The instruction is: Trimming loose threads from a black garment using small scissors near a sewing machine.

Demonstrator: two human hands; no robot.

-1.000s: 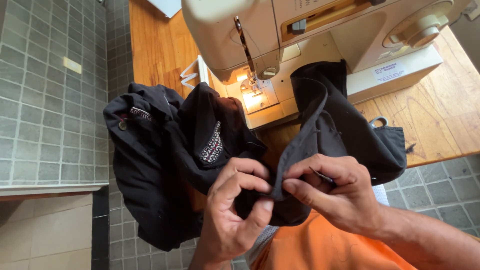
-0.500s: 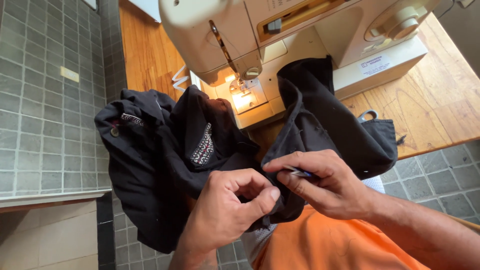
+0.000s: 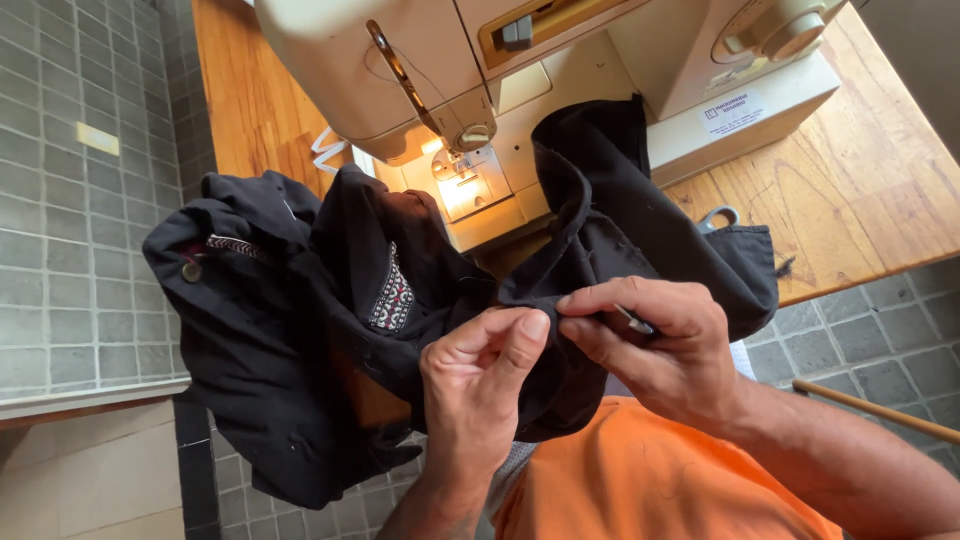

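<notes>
Grey tile floor w/ wooden tabletop (image 3: 860, 200) at top. Head view: cream sewing machine (image 3: 560, 70) on tabletop, small white rectangular label (image 3: 732, 108) on its base, near right end. Black garment (image 3: 330, 320) hangs off tabletop's front edge, patterned woven tag (image 3: 392, 298) on it. Left hand (image 3: 480, 390) & right hand (image 3: 650, 340) close together, both pinched on garment fold; right also grips thin metal tool (image 3: 634, 320). Scissors handle (image 3: 716, 216) peeks beside cloth.

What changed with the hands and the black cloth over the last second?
The left hand has shifted its thumb and fingers along the fold of the black garment, closer to the right hand. The right hand keeps pinching the cloth along with a small metal tool. The sewing machine stayed put.
</notes>
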